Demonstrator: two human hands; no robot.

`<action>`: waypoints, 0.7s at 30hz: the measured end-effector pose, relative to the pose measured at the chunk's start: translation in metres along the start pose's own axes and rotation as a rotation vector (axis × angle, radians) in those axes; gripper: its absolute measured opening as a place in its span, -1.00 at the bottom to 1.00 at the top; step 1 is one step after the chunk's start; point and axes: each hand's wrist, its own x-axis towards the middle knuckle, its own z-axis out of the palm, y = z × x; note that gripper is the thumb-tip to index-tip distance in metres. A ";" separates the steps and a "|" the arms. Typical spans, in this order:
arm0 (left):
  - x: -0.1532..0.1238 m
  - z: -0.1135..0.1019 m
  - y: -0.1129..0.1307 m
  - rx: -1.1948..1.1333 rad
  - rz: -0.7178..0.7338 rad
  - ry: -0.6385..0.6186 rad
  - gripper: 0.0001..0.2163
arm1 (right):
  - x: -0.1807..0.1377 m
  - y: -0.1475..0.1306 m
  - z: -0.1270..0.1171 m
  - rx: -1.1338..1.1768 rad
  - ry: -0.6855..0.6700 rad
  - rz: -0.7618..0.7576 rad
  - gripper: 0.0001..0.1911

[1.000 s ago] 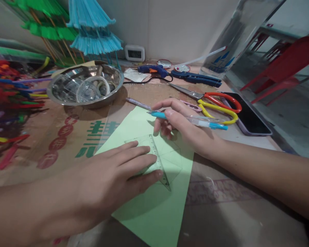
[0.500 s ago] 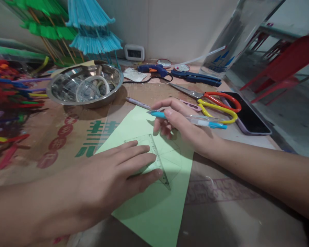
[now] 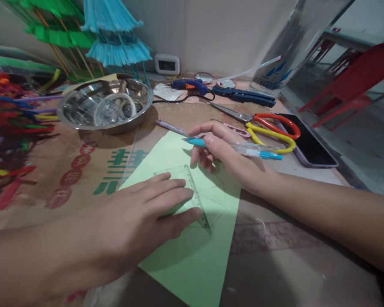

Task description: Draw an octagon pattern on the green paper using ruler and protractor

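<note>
A light green sheet of paper lies on the brown cardboard-covered table. A clear plastic set square rests on it. My left hand lies flat on the set square, fingers stretched out and pressing it down. My right hand is closed round a blue and clear pen, held level just above the paper's far corner, tip pointing left.
A steel bowl with clear tape rolls stands at the back left. Red and yellow scissors, a phone, a blue glue gun, a pencil, coloured pipe cleaners and blue and green paper trees surround the sheet.
</note>
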 end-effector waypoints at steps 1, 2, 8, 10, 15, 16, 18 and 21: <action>0.000 0.000 0.000 -0.004 0.002 0.000 -0.51 | 0.000 0.000 0.000 0.000 -0.002 0.003 -0.73; 0.000 0.000 0.000 -0.010 0.006 0.000 -0.51 | 0.000 0.000 0.000 -0.001 -0.003 0.002 -0.73; -0.002 0.001 0.001 -0.095 -0.044 0.022 -0.54 | 0.000 0.001 0.000 -0.006 -0.002 -0.004 -0.72; -0.002 0.002 0.001 -0.110 -0.039 0.024 -0.53 | 0.000 0.001 0.000 -0.008 -0.002 -0.006 -0.72; -0.003 0.001 0.001 -0.103 -0.045 0.016 -0.53 | 0.000 0.000 0.001 -0.017 0.007 -0.007 -0.73; -0.003 0.001 0.001 -0.102 -0.040 0.019 -0.53 | 0.000 0.000 0.001 -0.019 0.009 -0.006 -0.75; -0.002 0.000 0.001 -0.093 -0.026 0.024 -0.55 | -0.001 0.000 0.001 -0.024 0.015 -0.004 -0.76; 0.000 -0.002 0.001 -0.070 -0.016 0.032 -0.57 | -0.001 0.001 0.001 -0.025 0.018 -0.017 -0.74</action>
